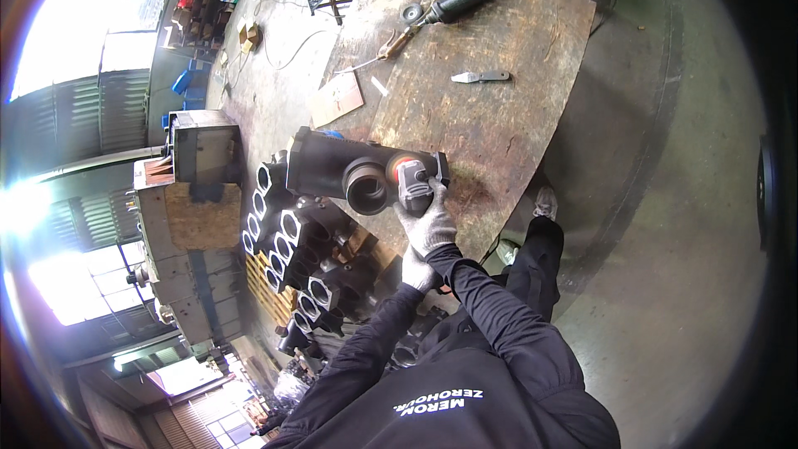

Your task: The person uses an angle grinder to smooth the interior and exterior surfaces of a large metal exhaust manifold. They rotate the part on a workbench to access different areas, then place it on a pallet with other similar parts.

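Note:
An angle grinder (413, 187) with a grey head rests against a large black cast pipe body (328, 168) lying on the worktable. A reddish glow or disc edge shows at its far side. My gloved right hand (434, 230) is closed round the grinder just behind its head. Nearer to me, my gloved left hand (417, 271) is closed at the grinder's rear part, its fingers largely hidden. A round threaded opening (367, 189) of the casting faces up, left of the grinder. Whether the disc is spinning cannot be seen.
A worn wooden tabletop (499, 133) carries a putty knife (480, 77), a black corded power tool (462, 4) and a sheet of cardboard (338, 100). Several black castings (320, 224) stand on a pallet (268, 287) at the left. My shoe (545, 203) shows beside the table's right edge.

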The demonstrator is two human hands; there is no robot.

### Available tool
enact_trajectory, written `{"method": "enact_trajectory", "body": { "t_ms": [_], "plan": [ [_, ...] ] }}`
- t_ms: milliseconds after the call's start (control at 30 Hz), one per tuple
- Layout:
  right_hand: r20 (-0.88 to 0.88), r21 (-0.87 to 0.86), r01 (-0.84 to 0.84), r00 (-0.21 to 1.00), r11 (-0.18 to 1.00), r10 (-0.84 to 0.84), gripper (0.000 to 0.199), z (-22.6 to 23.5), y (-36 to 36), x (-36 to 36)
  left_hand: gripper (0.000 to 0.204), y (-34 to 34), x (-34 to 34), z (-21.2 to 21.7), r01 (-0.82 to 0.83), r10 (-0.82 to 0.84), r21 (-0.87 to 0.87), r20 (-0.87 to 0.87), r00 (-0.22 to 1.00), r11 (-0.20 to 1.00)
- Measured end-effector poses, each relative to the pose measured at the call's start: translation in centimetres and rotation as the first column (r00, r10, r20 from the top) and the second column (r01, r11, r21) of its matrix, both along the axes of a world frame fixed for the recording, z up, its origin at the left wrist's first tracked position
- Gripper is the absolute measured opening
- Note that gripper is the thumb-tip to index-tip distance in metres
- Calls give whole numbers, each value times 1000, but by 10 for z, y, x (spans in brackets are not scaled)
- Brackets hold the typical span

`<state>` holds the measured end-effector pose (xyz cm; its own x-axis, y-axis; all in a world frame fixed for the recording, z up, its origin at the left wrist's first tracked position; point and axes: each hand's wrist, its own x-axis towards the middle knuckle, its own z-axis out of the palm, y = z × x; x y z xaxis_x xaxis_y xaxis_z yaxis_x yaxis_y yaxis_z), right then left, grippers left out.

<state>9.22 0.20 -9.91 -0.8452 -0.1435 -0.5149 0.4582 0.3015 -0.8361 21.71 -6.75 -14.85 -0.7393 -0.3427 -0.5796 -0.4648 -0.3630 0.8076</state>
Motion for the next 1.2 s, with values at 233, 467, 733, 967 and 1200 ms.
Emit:
{"method": "enact_trajectory", "body": {
  "t_ms": [233, 467, 733, 967, 1200],
  "plan": [
    [46, -2, -41, 998, 999, 41, 84, 0, -2, -12, 39, 4, -8, -4, 63, -61, -136, 14, 998, 989],
    [-80, 29, -5, 997, 1000, 7, 84, 1, 6, 0, 41, 19, -5, 10, -34, 37, 46, -65, 997, 998],
    [-66, 75, -51, 996, 996, 56, 83, -10, -9, -14, 39, 12, -22, 9, 154, -145, -291, 52, 988, 944],
    [-104, 114, -89, 989, 990, 101, 82, -8, -14, -20, 39, -2, -22, -8, -154, 179, 382, -31, 983, 911],
    [-79, 122, -131, 987, 984, 141, 83, -5, -3, -14, 52, 19, -10, -10, 28, -22, -133, 45, 999, 991]
  ]
}}
